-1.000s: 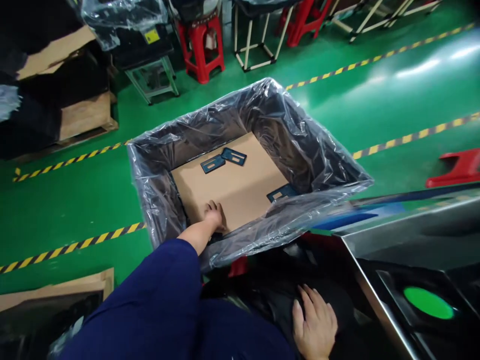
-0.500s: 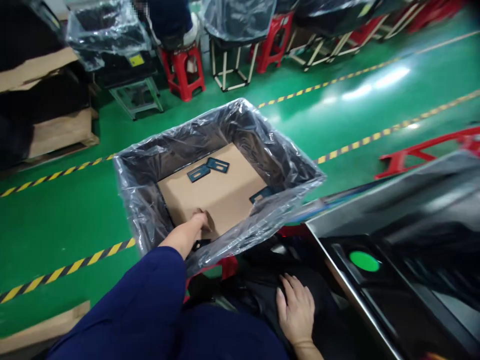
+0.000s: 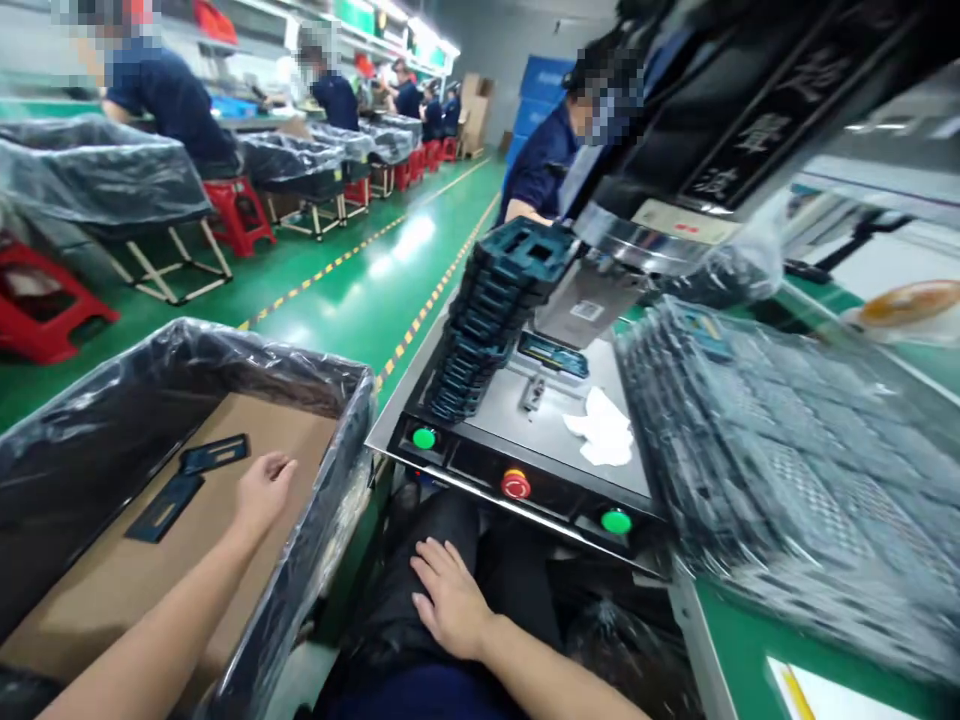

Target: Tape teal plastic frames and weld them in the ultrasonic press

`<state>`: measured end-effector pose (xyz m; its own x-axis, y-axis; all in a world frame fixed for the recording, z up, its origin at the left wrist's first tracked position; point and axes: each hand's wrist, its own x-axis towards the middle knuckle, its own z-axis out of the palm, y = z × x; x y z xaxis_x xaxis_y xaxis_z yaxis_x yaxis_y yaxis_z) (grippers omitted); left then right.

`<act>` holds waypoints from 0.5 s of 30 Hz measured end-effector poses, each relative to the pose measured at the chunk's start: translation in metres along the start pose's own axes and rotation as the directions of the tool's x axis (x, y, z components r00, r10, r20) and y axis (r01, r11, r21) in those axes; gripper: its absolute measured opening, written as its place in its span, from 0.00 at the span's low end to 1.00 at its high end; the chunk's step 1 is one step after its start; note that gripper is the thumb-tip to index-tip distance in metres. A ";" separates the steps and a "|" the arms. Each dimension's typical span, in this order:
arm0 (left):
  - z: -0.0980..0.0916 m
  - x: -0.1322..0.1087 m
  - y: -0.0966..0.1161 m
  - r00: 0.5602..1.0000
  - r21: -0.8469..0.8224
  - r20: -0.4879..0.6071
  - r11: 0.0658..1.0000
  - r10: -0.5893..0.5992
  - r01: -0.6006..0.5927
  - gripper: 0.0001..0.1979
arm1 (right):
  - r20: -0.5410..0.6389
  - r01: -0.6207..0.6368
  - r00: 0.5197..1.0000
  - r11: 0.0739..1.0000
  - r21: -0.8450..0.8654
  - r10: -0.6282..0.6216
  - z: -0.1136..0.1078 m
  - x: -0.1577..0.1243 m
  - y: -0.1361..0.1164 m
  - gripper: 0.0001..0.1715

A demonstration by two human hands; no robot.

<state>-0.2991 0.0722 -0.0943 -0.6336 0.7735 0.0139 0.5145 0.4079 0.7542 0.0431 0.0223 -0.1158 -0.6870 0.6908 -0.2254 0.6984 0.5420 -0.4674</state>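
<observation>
Nearest us, our right hand [image 3: 450, 600] lies flat on the thigh of dark trousers [image 3: 397, 560], fingers extended, grasping nothing. Our left hand [image 3: 262, 490] is inside the plastic-lined bin [image 3: 281, 375], over the cardboard sheet [image 3: 97, 597]; fingers loosely curled, no item seen in it.

Two dark slotted plates lie on the cardboard beyond the left hand: one plate [image 3: 215, 455] just beside it, the other plate [image 3: 163, 508] meeting the first at one end.

Ahead of our knees we record a control panel with two green buttons [image 3: 424, 439] flanking a red button [image 3: 515, 484]. Behind it, on a metal bed [image 3: 502, 415]: a tall, leaning stack of dark parts [image 3: 487, 320], a white cloth [image 3: 602, 428], and a dark part [image 3: 553, 355] near the machine head [image 3: 589, 300]. To the right, layered grey trays [image 3: 795, 470].

Farther off: red stools [image 3: 238, 215] and seated co-workers [image 3: 169, 100].
</observation>
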 end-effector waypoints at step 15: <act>0.079 -0.127 0.306 0.250 -0.013 0.455 0.288 0.854 -0.958 0.12 | 0.143 -0.021 0.989 0.988 -0.155 0.043 -0.066 -0.094 0.022 0.21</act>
<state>-0.0160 0.1370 0.0831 0.5440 0.7630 0.3492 0.7472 -0.6298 0.2122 0.1363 0.0005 -0.0480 -0.6779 0.6381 -0.3650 0.7350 0.5952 -0.3248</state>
